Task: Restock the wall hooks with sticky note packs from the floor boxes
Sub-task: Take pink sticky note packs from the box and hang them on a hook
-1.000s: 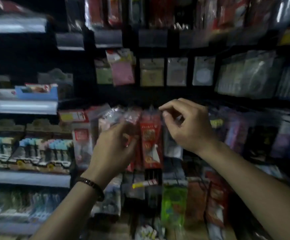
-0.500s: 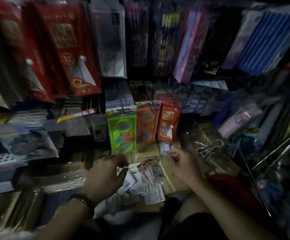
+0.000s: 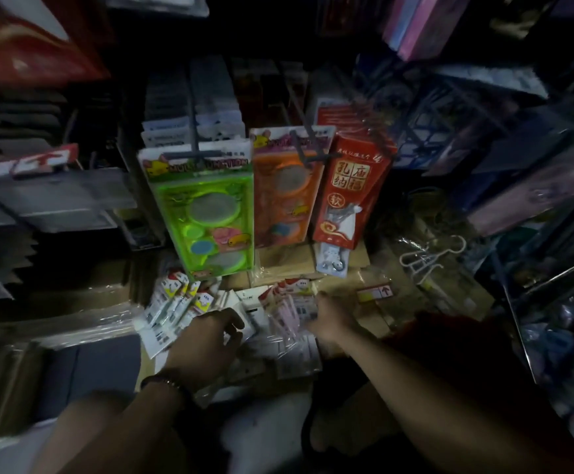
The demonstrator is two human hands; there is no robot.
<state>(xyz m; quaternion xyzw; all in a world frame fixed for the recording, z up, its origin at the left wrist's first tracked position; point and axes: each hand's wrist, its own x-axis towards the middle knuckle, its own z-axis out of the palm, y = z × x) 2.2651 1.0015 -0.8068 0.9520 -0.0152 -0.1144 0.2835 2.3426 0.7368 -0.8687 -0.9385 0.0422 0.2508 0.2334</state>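
Sticky note packs (image 3: 171, 304) heaped in floor box (image 3: 364, 268) under wall hooks (image 3: 193, 131) | your left hand (image 3: 210, 340), right hand (image 3: 330, 323) apart on heap, grip unclear | likely light, slick film, bendy: pinch the card header, not the wrap

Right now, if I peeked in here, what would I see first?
The bright green pack hanging in the middle jumps out first in the dim shop, with an orange pack and a red pack hanging to its right. Just below them, the left hand and the right hand reach into a heap of small packs down low.
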